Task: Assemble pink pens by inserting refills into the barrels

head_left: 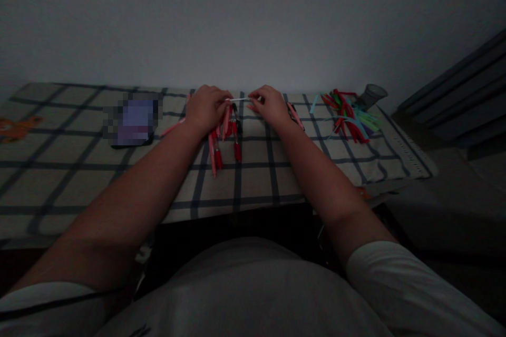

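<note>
My left hand [206,108] and my right hand [268,104] meet at the far middle of a checked tablecloth [276,168]. Both are closed in a pinch on the two ends of a thin white stick [238,99] held level between them. Under and just in front of my left hand lies a bunch of red and pink pens [223,139]. One more pink pen [295,115] lies right beside my right hand.
A pile of red, green and pale blue strips [350,113] lies at the far right, with a grey cup [370,96] on its side behind it. A dark phone [132,121] rests to the left. A plain wall stands behind the table.
</note>
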Motion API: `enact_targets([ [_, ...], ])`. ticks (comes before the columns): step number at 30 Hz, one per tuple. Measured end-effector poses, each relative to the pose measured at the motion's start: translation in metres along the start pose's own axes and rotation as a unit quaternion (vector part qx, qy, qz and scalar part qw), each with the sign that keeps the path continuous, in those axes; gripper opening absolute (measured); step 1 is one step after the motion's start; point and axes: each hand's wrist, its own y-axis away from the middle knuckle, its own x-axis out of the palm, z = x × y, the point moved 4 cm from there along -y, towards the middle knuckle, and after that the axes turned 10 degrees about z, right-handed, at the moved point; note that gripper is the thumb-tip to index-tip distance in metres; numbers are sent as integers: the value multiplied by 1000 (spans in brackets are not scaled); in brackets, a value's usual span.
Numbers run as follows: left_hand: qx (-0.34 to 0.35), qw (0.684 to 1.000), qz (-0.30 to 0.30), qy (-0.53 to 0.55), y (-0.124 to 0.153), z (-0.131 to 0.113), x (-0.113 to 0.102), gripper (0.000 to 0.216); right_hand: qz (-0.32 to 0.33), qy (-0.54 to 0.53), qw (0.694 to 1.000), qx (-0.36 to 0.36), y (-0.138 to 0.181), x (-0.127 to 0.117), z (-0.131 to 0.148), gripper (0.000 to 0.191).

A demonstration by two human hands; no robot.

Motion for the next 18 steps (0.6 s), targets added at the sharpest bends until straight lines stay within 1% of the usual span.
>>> enact_targets([
  [1,4,1000,4,1,0,0,1,39,2,-1,1000,0,0,0,0,21],
  [5,-2,1000,-13,21,0,4,2,36,9,0,1000,1,1,0,2,16],
  [12,0,1000,1,20,-2,3,2,39,10,-1,1000,2,1,1,4,16],
  [18,3,1000,-5,25,-1,1,1,37,14,6,1000,-7,0,2,2,16],
])
